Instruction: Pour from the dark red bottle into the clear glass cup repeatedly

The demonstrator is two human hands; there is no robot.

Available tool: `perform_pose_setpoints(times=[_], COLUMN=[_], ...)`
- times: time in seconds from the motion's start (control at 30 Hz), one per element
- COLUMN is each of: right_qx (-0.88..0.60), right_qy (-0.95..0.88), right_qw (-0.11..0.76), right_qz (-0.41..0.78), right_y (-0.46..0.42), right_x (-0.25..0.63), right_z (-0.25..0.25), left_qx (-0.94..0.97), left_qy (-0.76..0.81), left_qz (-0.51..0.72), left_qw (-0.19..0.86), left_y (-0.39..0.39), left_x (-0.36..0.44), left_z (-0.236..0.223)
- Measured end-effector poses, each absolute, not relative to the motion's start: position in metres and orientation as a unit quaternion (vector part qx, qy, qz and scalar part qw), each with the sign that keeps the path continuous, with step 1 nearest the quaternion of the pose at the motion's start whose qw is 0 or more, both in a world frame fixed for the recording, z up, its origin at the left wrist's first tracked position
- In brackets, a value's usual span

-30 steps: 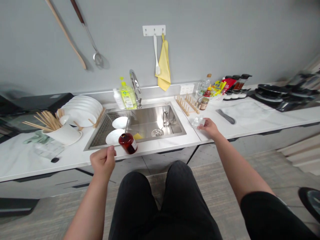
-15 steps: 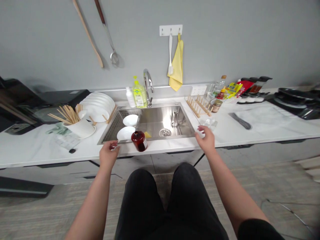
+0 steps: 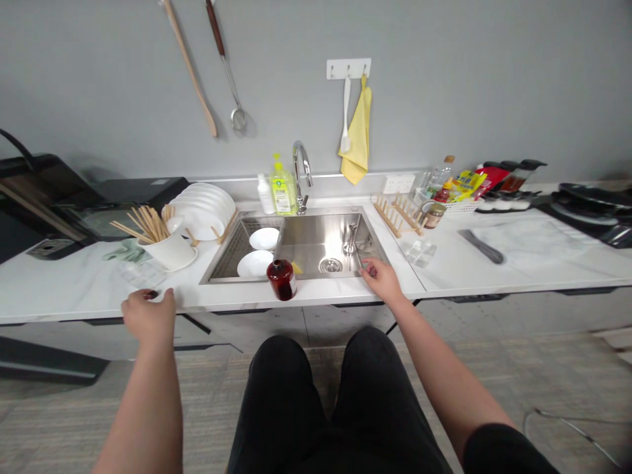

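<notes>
My left hand [image 3: 149, 317] is over the counter's front edge at the left, thumb and fingers apart around the small black end [image 3: 153, 294] of a clear plastic item [image 3: 141, 275]. The hand partly covers that black end. My right hand [image 3: 382, 280] hovers at the sink's front right rim, fingers loosely curled, with nothing visible in them. Between the hands, a dark amber bottle [image 3: 282, 282] stands upright on the counter's front strip, its mouth uncapped. Behind it, the steel sink [image 3: 316, 240] has two white bowls [image 3: 255, 263] on its left side and a bit of yellow sponge [image 3: 297, 268].
A white pot of chopsticks [image 3: 170, 253], a green cloth [image 3: 126, 251] and racked white plates [image 3: 205, 210] stand left. Soap bottles [image 3: 282, 191] flank the faucet [image 3: 301, 174]. Right are a wooden rack [image 3: 395, 217], a clear plastic piece [image 3: 419, 252] and a grey utensil [image 3: 481, 247].
My left hand has moved left, away from beside the amber bottle to the black-ended plastic item. My right hand has shifted left toward the sink, its fingers more curled. The view has shifted slightly.
</notes>
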State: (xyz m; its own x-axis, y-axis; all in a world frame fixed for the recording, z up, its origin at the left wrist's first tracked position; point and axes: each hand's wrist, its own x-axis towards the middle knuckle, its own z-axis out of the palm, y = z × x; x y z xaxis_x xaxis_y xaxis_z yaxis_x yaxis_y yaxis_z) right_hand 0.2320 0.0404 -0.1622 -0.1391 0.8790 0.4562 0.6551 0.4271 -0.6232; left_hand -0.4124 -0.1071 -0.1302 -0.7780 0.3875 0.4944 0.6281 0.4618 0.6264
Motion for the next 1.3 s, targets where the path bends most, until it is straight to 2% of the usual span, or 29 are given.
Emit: perform_pose_setpoints(times=[0.17,0.3,0.47,0.63,0.7,0.77,0.87,0.97,1.13,1.3], right_qx=[-0.52,-0.518,-0.52,-0.515,-0.491,-0.449,-0.373,-0.324,-0.329,-0.32], right_qy=[-0.736,-0.737,-0.735,-0.742,-0.753,-0.772,-0.808,-0.825,-0.798,-0.76], right_qw=[0.408,0.407,0.409,0.407,0.419,0.43,0.419,0.393,0.351,0.404], right_qz=[0.149,0.15,0.147,0.135,0.127,0.135,0.179,0.244,0.363,0.395], right_y=[0.041,0.041,0.041,0.039,0.033,0.024,0.007,-0.003,0.0,-0.006], right_x=[0.232,0.232,0.232,0.231,0.222,0.203,0.154,0.097,0.031,0.009], right_z=[-0.162,-0.161,-0.163,-0.159,-0.151,-0.138,-0.12,-0.111,-0.116,-0.119], left_qx=[-0.205,-0.191,-0.215,-0.308,-0.337,-0.357,-0.403,-0.447,-0.469,-0.505], left_qy=[-0.889,-0.895,-0.886,-0.842,-0.819,-0.765,-0.637,-0.542,-0.482,-0.476], left_qz=[-0.406,-0.401,-0.409,-0.435,-0.463,-0.533,-0.631,-0.656,-0.675,-0.663], left_qw=[0.06,0.032,0.037,0.088,0.045,-0.051,-0.185,-0.275,-0.302,-0.28], left_y=[-0.098,-0.09,-0.095,-0.098,-0.094,-0.087,-0.077,-0.068,-0.058,-0.051], left_x=[-0.431,-0.428,-0.428,-0.407,-0.381,-0.346,-0.286,-0.235,-0.19,-0.178], left_z=[-0.118,-0.101,-0.103,-0.113,-0.109,-0.101,-0.086,-0.072,-0.063,-0.07])
